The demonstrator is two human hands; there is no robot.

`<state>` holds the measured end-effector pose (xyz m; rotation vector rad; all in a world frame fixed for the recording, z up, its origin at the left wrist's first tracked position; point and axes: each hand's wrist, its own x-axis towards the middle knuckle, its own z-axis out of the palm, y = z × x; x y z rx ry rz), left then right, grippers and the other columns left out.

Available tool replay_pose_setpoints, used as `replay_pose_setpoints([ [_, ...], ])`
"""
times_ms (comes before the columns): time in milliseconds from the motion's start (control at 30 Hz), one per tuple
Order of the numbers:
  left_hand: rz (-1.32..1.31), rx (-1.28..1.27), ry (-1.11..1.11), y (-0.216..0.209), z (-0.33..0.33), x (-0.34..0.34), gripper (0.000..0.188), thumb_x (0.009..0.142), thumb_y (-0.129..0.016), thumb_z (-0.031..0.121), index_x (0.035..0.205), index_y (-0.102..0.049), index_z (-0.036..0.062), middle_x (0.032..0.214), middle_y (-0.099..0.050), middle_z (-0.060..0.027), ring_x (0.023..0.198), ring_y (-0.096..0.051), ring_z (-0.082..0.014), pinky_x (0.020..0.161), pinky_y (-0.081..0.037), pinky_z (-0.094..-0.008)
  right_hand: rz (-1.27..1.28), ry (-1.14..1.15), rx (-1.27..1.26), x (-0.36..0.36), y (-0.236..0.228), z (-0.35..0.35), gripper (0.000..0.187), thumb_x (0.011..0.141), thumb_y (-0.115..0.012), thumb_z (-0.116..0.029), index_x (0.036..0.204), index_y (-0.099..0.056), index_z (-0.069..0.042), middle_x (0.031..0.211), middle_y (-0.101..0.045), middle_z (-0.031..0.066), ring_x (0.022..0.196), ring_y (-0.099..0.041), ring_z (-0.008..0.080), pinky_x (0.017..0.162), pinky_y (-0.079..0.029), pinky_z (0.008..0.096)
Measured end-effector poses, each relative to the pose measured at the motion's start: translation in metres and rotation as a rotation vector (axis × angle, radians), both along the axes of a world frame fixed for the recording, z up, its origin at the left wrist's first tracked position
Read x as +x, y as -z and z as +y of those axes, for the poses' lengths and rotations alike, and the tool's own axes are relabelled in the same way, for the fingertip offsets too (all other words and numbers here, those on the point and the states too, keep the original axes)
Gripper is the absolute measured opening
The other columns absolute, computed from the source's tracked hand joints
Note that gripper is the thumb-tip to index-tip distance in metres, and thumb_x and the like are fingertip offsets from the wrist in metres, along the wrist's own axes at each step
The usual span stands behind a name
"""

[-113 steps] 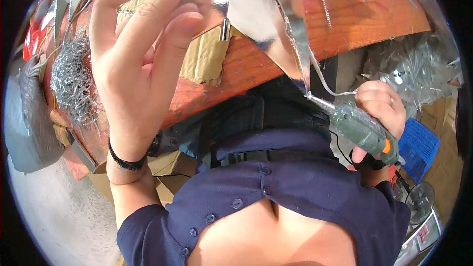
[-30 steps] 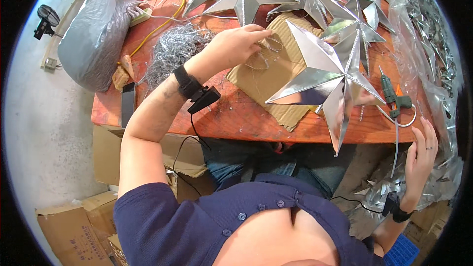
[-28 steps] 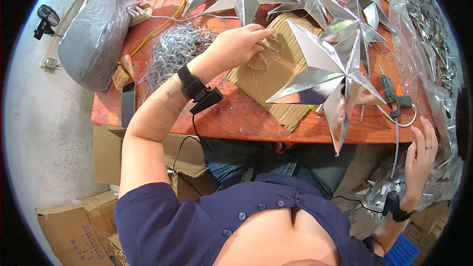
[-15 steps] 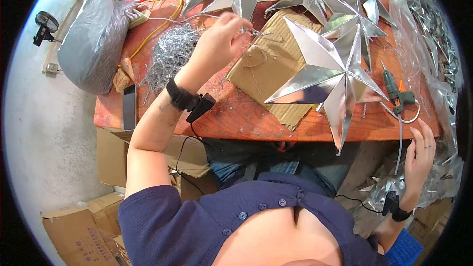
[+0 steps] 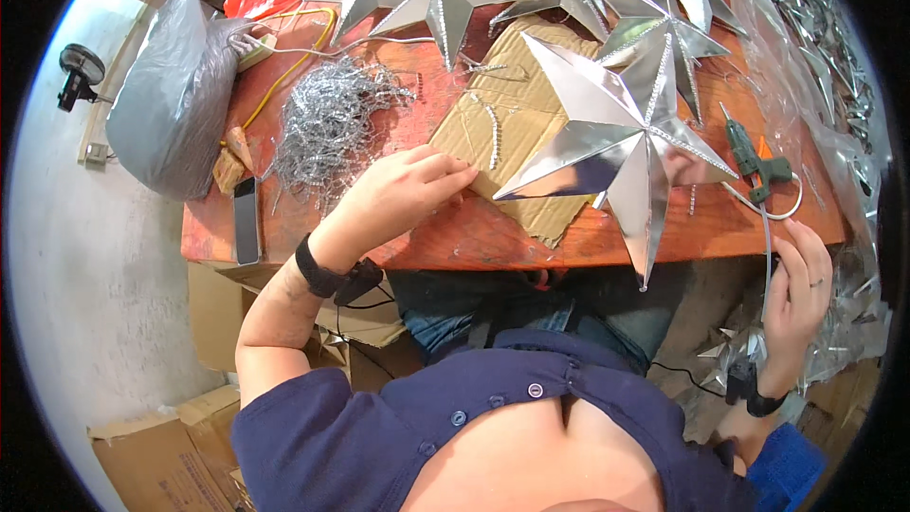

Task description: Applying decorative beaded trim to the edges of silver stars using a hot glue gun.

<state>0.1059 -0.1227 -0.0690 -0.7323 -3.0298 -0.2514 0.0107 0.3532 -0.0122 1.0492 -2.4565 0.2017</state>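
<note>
My left hand (image 5: 412, 192) is at the left edge of a cardboard sheet (image 5: 531, 204), its fingers drawn together; anything between the fingertips is hidden. Just beyond them a short silver beaded strip (image 5: 494, 137) lies on the cardboard. A large mirror-silver star (image 5: 647, 126) rests partly over the cardboard's right side, one point reaching past the table's front edge. By the right front edge, my right hand (image 5: 801, 275) is open with its fingers stretched out. Near it lies a green glue gun (image 5: 758, 166), from which a pale glue stick (image 5: 768, 265) hangs beside the fingers.
A tangled heap of silver strips (image 5: 336, 118) lies left of the cardboard. Several silver stars (image 5: 445, 5) fill the far side. A phone (image 5: 246, 218) and a grey plastic bag (image 5: 175, 100) are at the left. Clear plastic sheeting (image 5: 825, 133) covers the right edge.
My left hand has come back from the cardboard's far edge to its near left side. A beaded strip now shows on the cardboard. My right hand remains near the table's edge.
</note>
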Motion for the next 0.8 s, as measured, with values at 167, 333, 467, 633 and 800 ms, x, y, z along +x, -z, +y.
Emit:
replay_pose_setpoints([
  [167,0.239,0.015,-0.031,0.002,0.018,-0.024,0.046,0.084,-0.059,0.004,0.13,-0.062,0.0103,0.131,-0.062,-0.0079,0.106,-0.063,-0.0298,0.091,-0.052,-0.0371,0.056,-0.247,-0.123,0.007,-0.011,-0.059,0.029,0.073,-0.06,0.002,0.101,-0.068,0.002,0.11,-0.068,0.0168,0.102,-0.065,0.0372,0.089,-0.051,0.0462],
  [333,0.143,0.062,0.072,0.007,0.004,-0.032,0.042,0.083,-0.056,0.004,0.123,-0.066,0.0087,0.128,-0.065,-0.0081,0.11,-0.063,-0.0278,0.093,-0.052,-0.0364,0.1,-0.377,-0.181,0.017,-0.017,-0.078,0.028,0.073,-0.061,-0.005,0.099,-0.069,0.0,0.105,-0.069,0.0136,0.094,-0.067,0.0336,0.08,-0.054,0.043],
  [467,0.042,0.068,0.087,-0.003,0.0,-0.03,0.03,0.081,-0.059,0.004,0.109,-0.069,0.0067,0.108,-0.067,-0.0065,0.1,-0.064,-0.0266,0.087,-0.053,-0.0355,0.035,-0.416,-0.239,0.021,-0.01,-0.082,0.026,0.073,-0.063,-0.007,0.098,-0.069,-0.001,0.103,-0.068,0.0123,0.091,-0.067,0.032,0.076,-0.054,0.0415],
  [633,0.109,0.081,0.093,0.004,0.003,-0.031,0.029,0.077,-0.062,0.003,0.105,-0.068,0.0079,0.092,-0.062,-0.0084,0.092,-0.062,-0.0281,0.08,-0.052,-0.0369,0.017,-0.457,-0.274,0.026,-0.008,-0.098,0.027,0.071,-0.064,-0.006,0.097,-0.069,-0.002,0.1,-0.068,0.0109,0.089,-0.067,0.0299,0.075,-0.054,0.0402],
  [800,0.411,0.424,-0.19,-0.05,0.01,-0.014,0.023,0.086,-0.064,-0.004,0.107,-0.066,0.0054,0.098,-0.064,-0.0102,0.09,-0.062,-0.0243,0.08,-0.05,-0.0329,-0.069,-0.61,-0.408,0.023,-0.02,-0.122,0.034,0.066,-0.065,0.001,0.1,-0.069,0.0,0.096,-0.069,0.0114,0.082,-0.068,0.0298,0.069,-0.057,0.0374],
])
